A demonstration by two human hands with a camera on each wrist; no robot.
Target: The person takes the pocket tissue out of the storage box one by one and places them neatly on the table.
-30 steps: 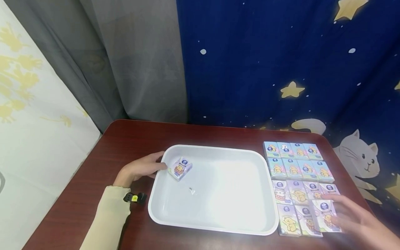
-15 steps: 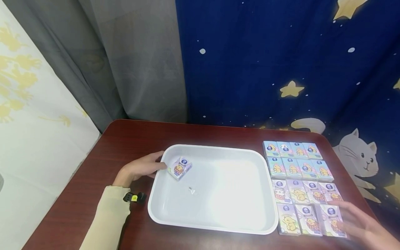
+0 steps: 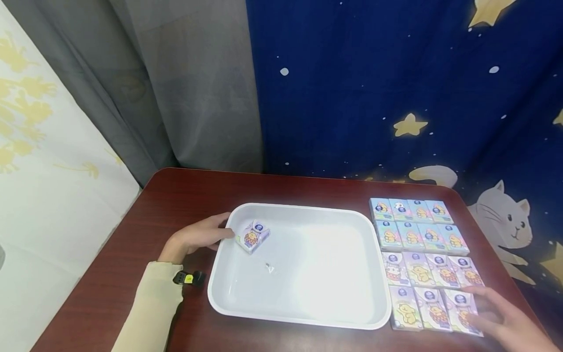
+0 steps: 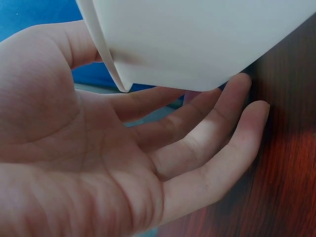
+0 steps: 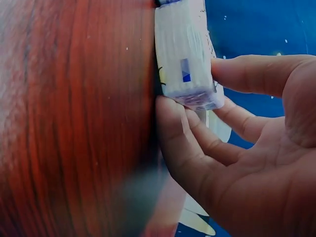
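Observation:
My left hand [image 3: 200,237] grips the left rim of a white tray [image 3: 325,264], its thumb over the edge and its fingers against the outer wall [image 4: 187,44]. Inside the tray, a purple tissue pack [image 3: 252,238] lies at an angle near that hand. To the tray's right, my right hand [image 3: 506,315] holds another purple tissue pack [image 3: 462,312] by its right end. In the right wrist view the thumb touches one face of this pack [image 5: 182,54] and the fingers meet its end. It lies beside two purple packs [image 3: 433,309] in the front row.
Behind the front row are a second purple row [image 3: 420,270] and two rows of blue tissue packs [image 3: 413,237]. A small clear scrap [image 3: 270,268] lies on the tray floor. The brown table [image 3: 308,181] ends at curtains [image 3: 330,98].
My right hand has brought its tissue pack from overlapping the second purple row toward the front, then left against the neighbouring pack. The left hand and tray hold still.

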